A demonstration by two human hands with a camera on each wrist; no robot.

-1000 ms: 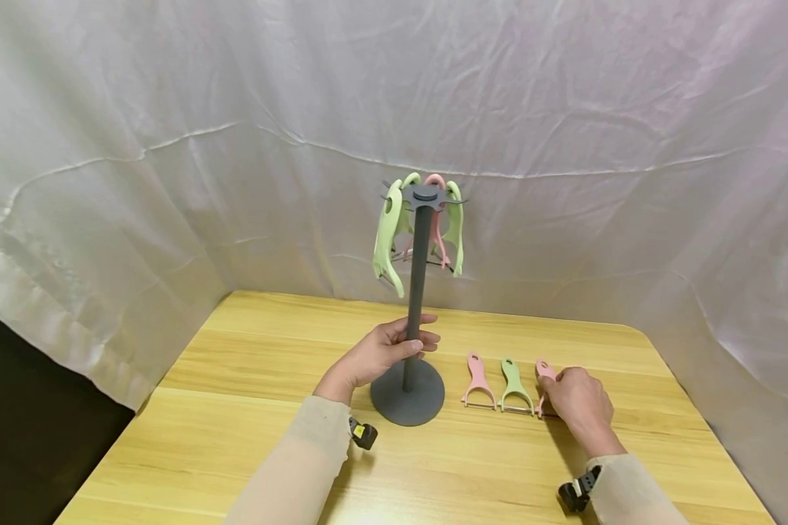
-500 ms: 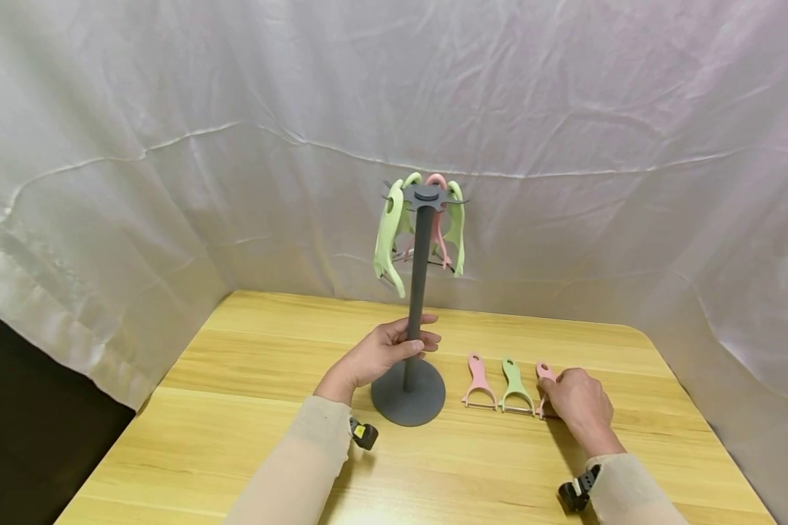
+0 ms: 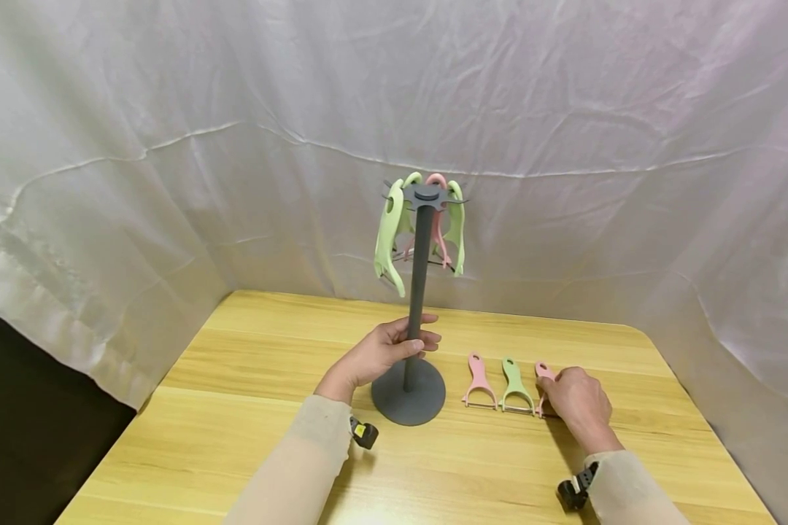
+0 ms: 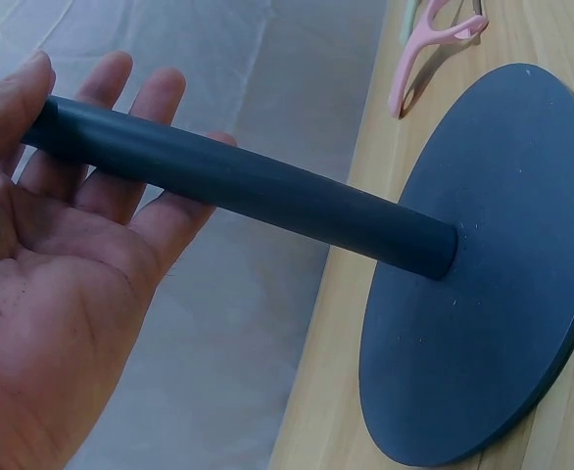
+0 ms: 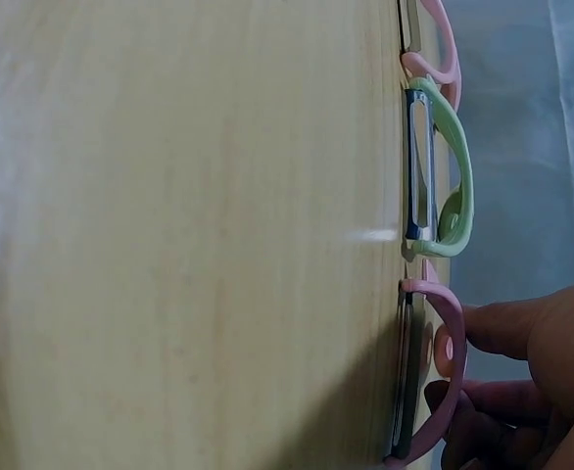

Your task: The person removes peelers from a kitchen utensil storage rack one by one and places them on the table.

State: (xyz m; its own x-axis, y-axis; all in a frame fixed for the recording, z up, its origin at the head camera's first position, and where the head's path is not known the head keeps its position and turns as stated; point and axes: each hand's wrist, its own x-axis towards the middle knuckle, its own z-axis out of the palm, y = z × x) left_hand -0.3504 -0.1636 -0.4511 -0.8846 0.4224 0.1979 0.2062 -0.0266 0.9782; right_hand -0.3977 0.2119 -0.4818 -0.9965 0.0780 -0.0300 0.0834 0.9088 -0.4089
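My left hand [image 3: 377,356] holds the pole [image 3: 418,273] of a dark grey rack low down, thumb in front and fingers behind. The left wrist view shows the thumb pressing the pole [image 4: 258,191] above its round base [image 4: 502,294]. At the right end of a row of peelers, my right hand [image 3: 579,405] pinches the handle of a pink peeler [image 3: 543,369], which lies blade end toward me. That pink peeler [image 5: 454,323] partly hides the fingers in the right wrist view. A green peeler [image 3: 511,373] and another pink peeler [image 3: 477,373] lie to its left.
From the rack's hooked top [image 3: 425,194] hang several peelers, among them a green peeler [image 3: 387,233] at the left and a pink peeler [image 3: 438,226] behind. Pale curtain [image 3: 532,109] surrounds the far side of the wooden table [image 3: 236,437].
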